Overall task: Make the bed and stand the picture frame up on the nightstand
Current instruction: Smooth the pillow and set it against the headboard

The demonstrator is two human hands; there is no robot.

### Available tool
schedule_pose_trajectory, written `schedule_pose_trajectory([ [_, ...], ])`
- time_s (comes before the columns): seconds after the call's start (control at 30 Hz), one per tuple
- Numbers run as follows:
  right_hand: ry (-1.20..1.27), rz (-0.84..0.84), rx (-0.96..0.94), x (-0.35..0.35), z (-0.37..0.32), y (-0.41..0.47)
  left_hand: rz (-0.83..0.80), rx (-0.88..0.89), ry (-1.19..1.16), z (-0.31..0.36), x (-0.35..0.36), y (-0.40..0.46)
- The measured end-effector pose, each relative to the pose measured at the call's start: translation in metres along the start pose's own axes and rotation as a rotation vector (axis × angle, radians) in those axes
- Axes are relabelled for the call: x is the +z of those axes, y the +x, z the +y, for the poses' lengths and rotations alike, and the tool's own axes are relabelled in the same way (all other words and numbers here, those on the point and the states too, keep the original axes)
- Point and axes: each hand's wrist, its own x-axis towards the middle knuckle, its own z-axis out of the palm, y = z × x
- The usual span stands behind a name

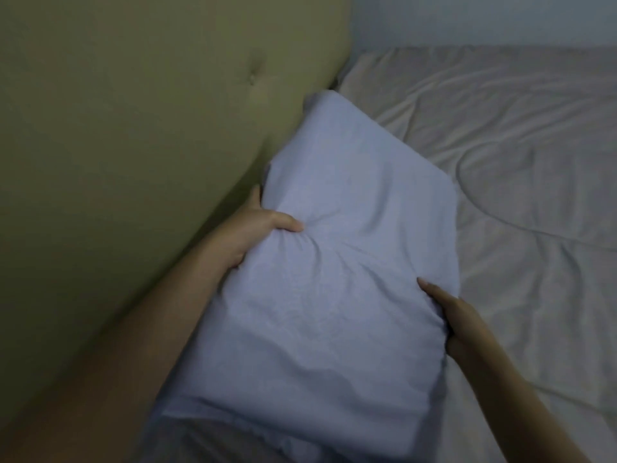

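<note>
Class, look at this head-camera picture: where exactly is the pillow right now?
The pillow fills the centre of the head view, gripped by the left hand and right hand, between the green headboard on the left and the beige duvet on the right.

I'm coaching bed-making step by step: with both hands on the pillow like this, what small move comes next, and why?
Probably ease the pillow down and back against the headboard. The left hand and right hand grip its sides, and it is tilted beside the headboard above the comforter.

The bed (500, 135), spread with a wrinkled beige cover, bears a pale blue pillow (327, 262) beside its headboard (133, 128).
</note>
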Motion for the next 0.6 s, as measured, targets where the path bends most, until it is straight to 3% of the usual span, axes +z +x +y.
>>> schedule_pose_trajectory([
  [0.17,0.065,-0.181,0.048,0.123,0.046,0.051,0.136,0.03,0.142,-0.003,-0.107,0.043],
  [0.27,0.052,-0.171,0.003,0.167,0.087,0.074,0.171,-0.029,0.195,-0.03,-0.136,0.053],
  [0.4,0.052,-0.139,-0.031,0.184,0.112,0.082,0.193,-0.036,0.252,-0.062,-0.145,0.056],
  [0.6,0.015,-0.167,-0.134,0.186,0.108,0.08,0.214,0.029,0.379,-0.032,-0.156,0.074],
])
